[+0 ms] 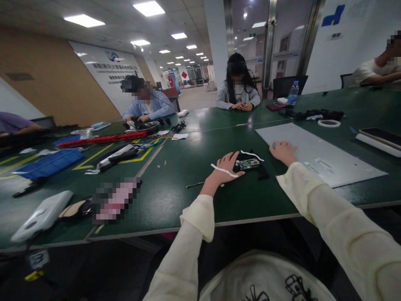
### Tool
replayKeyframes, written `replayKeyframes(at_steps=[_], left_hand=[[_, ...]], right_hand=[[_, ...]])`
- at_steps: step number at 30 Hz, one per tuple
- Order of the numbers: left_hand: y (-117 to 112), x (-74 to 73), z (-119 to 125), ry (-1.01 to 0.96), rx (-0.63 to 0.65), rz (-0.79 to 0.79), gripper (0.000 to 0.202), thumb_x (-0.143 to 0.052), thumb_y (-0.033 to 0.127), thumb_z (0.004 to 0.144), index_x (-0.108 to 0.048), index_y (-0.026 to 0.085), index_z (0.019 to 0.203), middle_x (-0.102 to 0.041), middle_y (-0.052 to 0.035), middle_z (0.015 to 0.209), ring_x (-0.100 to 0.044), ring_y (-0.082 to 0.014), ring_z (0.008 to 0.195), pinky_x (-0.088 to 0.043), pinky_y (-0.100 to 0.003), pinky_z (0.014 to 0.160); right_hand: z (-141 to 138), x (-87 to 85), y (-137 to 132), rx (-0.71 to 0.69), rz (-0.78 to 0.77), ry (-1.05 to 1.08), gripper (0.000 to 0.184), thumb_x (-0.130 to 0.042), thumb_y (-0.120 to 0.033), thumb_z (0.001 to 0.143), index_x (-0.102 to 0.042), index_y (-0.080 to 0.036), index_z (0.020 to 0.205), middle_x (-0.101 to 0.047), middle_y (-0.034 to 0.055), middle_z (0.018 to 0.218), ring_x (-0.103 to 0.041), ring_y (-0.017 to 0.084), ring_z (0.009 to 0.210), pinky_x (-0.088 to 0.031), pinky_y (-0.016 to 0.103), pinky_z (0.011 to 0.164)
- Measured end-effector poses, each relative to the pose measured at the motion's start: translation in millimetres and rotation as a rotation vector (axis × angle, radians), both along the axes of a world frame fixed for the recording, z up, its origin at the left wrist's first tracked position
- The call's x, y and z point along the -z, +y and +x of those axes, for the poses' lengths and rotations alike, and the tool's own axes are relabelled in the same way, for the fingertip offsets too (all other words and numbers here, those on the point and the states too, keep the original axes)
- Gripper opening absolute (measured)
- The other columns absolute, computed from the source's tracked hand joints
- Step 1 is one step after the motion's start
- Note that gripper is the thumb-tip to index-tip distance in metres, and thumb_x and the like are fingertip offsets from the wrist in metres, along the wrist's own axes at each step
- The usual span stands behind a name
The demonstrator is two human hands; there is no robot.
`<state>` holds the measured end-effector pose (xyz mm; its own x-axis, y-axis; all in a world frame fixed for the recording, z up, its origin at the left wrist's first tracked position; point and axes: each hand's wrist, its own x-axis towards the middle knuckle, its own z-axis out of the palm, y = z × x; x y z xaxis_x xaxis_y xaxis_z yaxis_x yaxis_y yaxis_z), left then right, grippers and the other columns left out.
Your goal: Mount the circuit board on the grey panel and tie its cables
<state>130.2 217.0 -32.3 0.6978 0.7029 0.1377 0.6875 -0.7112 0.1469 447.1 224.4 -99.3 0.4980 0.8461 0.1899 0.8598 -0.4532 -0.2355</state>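
Note:
A small black device with an exposed green circuit board (pixel 248 163) lies on the green table (pixel 188 167) in front of me. My left hand (pixel 226 166) rests at its left edge, fingers curled against it, with a white strip (pixel 223 170) across the hand. My right hand (pixel 283 151) lies flat with fingers spread on the near-left corner of a grey sheet (pixel 319 154), just right of the device. Another white strip (pixel 252 155) curls over the device's top.
A thin metal tool (pixel 196 184) lies left of my wrist. A blue tray (pixel 50 164), red bar (pixel 103 139), white device (pixel 42 215), tape ring (pixel 328 123) and water bottle (pixel 293 93) stand around. Other people sit at the far and side edges.

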Motion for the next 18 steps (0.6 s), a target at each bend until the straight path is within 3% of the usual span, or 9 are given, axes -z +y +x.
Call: replayKeyframes(at_steps=[7, 14, 18], left_hand=[[19, -14.8, 25, 0.137, 0.039, -0.127, 0.103, -0.052, 0.077, 0.073, -0.015, 0.024, 0.153, -0.022, -0.0167, 0.158, -0.021, -0.0394, 0.144, -0.023, -0.059, 0.111], [16, -2.7, 22, 0.077, 0.079, -0.107, 0.104, -0.05, 0.077, 0.075, -0.012, 0.021, 0.154, -0.03, -0.0175, 0.155, -0.036, -0.0355, 0.138, -0.031, -0.048, 0.11], [15, -1.1, 24, 0.099, 0.072, -0.08, 0.104, -0.045, 0.079, 0.075, -0.01, 0.021, 0.154, -0.025, -0.017, 0.157, -0.027, -0.0364, 0.143, -0.024, -0.052, 0.113]], right_hand=[[-3, -2.0, 3, -0.036, -0.016, -0.047, 0.056, -0.028, -0.051, 0.095, -0.054, -0.017, 0.131, -0.043, 0.022, 0.138, -0.038, 0.042, 0.125, -0.026, 0.07, 0.096], [-4, -5.5, -1, -0.113, -0.007, -0.08, 0.053, -0.025, -0.045, 0.095, -0.053, -0.019, 0.132, -0.048, 0.0158, 0.137, -0.04, 0.041, 0.124, -0.032, 0.065, 0.097], [-2, -5.4, 0, -0.136, -0.033, -0.064, 0.057, -0.024, -0.05, 0.095, -0.048, -0.022, 0.138, -0.042, 0.0124, 0.145, -0.036, 0.043, 0.128, -0.03, 0.065, 0.1]])
